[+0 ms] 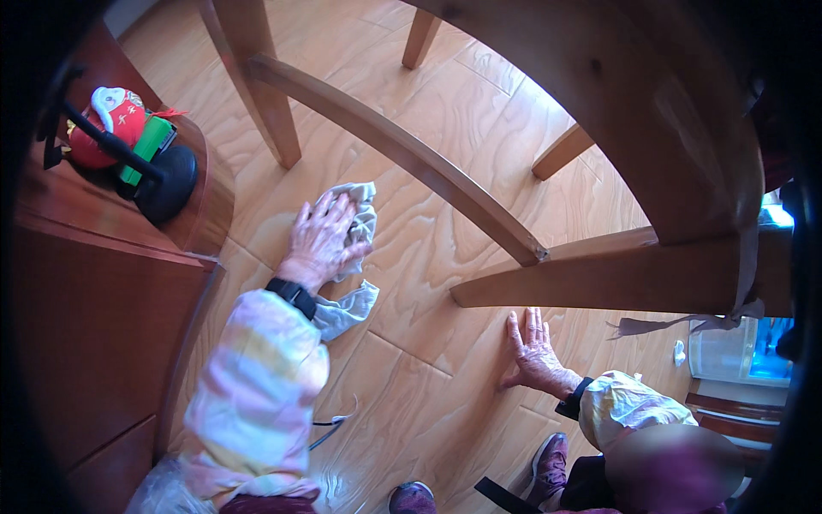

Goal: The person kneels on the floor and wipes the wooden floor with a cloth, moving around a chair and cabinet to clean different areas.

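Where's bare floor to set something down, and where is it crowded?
Bare wood-grain floor shows between the right hand and the cloth under the left hand, and beyond the curved chair rail, between the chair legs. The rounded cabinet shelf is crowded with a red ornament, green box and black stand.

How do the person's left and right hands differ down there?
The left hand lies over a crumpled whitish cloth, while the right hand has no cloth and appears to rest on the wood-patterned floor. The left hand is nearer the reddish-brown cabinet; the right hand is beside a wooden furniture leg. Both have a dark band at the wrist and pale, multicoloured sleeves.
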### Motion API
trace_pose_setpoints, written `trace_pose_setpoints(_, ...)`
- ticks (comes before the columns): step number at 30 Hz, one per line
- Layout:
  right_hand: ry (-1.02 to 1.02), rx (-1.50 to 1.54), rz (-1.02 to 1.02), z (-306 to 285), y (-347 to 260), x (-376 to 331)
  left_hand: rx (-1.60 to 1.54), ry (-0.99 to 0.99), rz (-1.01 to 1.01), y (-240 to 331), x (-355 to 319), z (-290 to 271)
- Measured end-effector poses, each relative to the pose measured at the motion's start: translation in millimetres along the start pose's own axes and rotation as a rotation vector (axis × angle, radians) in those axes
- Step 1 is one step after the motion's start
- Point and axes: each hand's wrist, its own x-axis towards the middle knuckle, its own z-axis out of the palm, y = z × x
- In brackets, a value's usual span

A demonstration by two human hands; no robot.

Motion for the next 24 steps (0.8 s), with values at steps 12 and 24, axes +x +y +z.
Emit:
trace_pose_setpoints(12,-0.008,0.003,-0.007,-3,0,0,-0.158,0.084,-0.085,22,37,8)
trace_pose_setpoints(24,-0.009,-0.009,-0.021,0,7,0,-0.206,0.265,0.209,-1,-111,23)
